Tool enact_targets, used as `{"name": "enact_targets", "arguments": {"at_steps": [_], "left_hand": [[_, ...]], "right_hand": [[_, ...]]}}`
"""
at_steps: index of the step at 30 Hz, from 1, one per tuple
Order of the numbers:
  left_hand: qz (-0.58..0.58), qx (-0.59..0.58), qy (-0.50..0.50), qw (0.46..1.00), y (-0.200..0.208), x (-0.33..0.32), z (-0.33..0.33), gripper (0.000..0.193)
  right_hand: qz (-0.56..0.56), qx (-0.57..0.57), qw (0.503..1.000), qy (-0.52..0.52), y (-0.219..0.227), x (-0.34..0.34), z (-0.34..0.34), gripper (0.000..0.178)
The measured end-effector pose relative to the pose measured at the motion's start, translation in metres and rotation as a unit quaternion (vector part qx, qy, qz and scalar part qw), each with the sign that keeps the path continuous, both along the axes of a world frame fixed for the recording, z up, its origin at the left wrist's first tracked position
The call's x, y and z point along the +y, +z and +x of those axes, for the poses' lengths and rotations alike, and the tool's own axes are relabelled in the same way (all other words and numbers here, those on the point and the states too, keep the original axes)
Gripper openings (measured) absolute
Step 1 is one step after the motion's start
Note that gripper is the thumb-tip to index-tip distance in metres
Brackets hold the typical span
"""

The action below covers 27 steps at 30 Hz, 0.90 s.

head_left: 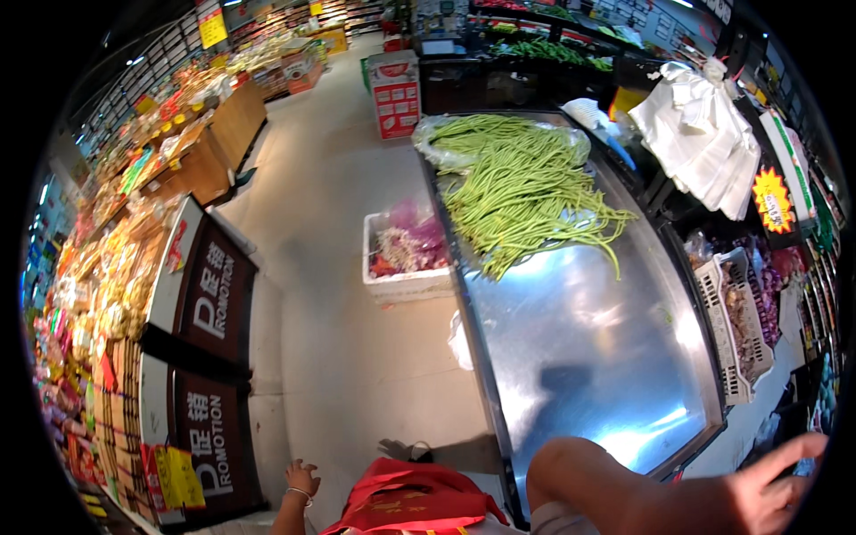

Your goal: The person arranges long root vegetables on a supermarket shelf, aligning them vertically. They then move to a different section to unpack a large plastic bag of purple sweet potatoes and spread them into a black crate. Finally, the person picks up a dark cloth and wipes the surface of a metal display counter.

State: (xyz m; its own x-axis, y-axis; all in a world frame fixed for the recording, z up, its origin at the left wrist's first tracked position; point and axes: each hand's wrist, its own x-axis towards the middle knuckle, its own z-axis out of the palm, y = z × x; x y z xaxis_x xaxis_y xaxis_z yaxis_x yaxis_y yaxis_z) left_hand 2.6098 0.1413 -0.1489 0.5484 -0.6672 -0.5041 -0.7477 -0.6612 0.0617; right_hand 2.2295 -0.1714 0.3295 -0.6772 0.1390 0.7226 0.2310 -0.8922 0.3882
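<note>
My left hand (pixel 303 479), with a bracelet at the wrist, hangs low beside the promotion stand at the left. Its fingers are spread and it holds nothing. My right arm reaches across the near end of a metal display table (pixel 615 330) to the lower right rim of the view. There my right hand (pixel 777 486) has its fingers apart and partly bent; I make out nothing held in it. A heap of long green beans (pixel 526 192) lies on the far half of the table, partly on clear plastic.
White plastic bags (pixel 700 125) hang at the table's far right. A white crate (pixel 736 325) stands along its right side. On the floor to its left is a white foam box (pixel 410 287) with reddish-purple produce. Dark promotion stands (pixel 214 285) line the left aisle; a red carton (pixel 395 94) stands farther back.
</note>
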Motion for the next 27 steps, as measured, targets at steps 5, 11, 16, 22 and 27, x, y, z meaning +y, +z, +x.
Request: {"name": "enact_targets", "arguments": {"at_steps": [5, 11, 16, 22, 27], "left_hand": [[-0.071, 0.018, -0.121, 0.990, 0.005, -0.166, 0.053, 0.038], [-0.279, 0.156, -0.314, 0.894, 0.093, -0.496, 0.012, 0.031], [-0.352, 0.343, -0.398, 0.775, 0.142, -0.758, -0.083, 0.020], [-0.342, 0.411, -0.488, 0.690, 0.139, -0.996, -0.233, 0.016], [-0.381, 0.340, -0.539, 0.670, 0.092, -1.132, -0.351, 0.023]], "right_hand": [[0.394, 0.115, 0.833, -0.371, -0.094, -0.120, -0.007, 0.029], [0.772, 0.334, 0.457, -0.288, -0.407, -0.282, -0.051, 0.031], [0.791, 0.393, 0.222, -0.413, -0.484, -0.336, -0.058, 0.053], [0.775, 0.413, 0.110, -0.465, -0.476, -0.356, -0.034, 0.060], [0.799, 0.416, 0.101, -0.421, -0.463, -0.368, -0.035, 0.058]]}}
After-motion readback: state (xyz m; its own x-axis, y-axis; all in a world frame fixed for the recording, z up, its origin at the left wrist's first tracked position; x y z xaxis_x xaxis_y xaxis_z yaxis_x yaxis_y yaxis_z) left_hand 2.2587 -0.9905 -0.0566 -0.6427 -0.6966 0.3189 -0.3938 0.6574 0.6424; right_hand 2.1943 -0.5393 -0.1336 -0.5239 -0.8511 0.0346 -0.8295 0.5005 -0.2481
